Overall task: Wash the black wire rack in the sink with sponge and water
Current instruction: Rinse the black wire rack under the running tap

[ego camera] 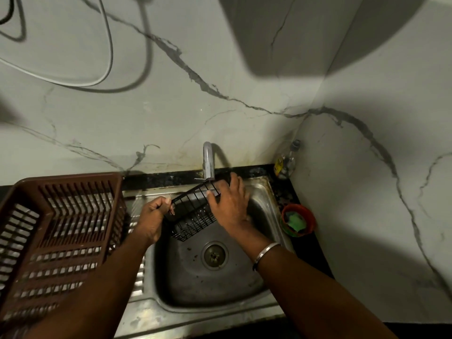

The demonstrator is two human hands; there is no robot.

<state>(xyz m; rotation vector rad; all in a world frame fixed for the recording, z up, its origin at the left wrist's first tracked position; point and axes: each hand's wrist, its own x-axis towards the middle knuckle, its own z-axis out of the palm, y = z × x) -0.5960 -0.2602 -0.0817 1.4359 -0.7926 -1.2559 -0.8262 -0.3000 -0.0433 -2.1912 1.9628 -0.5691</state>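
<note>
A black wire rack [193, 214] hangs tilted over the steel sink [264, 204], just below the tap [208, 162]. My left hand [152, 216] grips the rack's left end with curled fingers. My right hand [228, 204] lies over the rack's right end with straight fingers, the thumb against the wires. A green sponge [296, 221] sits in a small orange bowl [310, 216] on the counter right of the sink, apart from both hands. No water stream is plainly visible from the tap.
A brown slatted plastic dish basket [56, 231] stands on the drainboard at the left. A clear bottle [287, 160] stands in the back right corner. Marble walls close in behind and at the right. The drain [214, 256] lies in the basin's middle.
</note>
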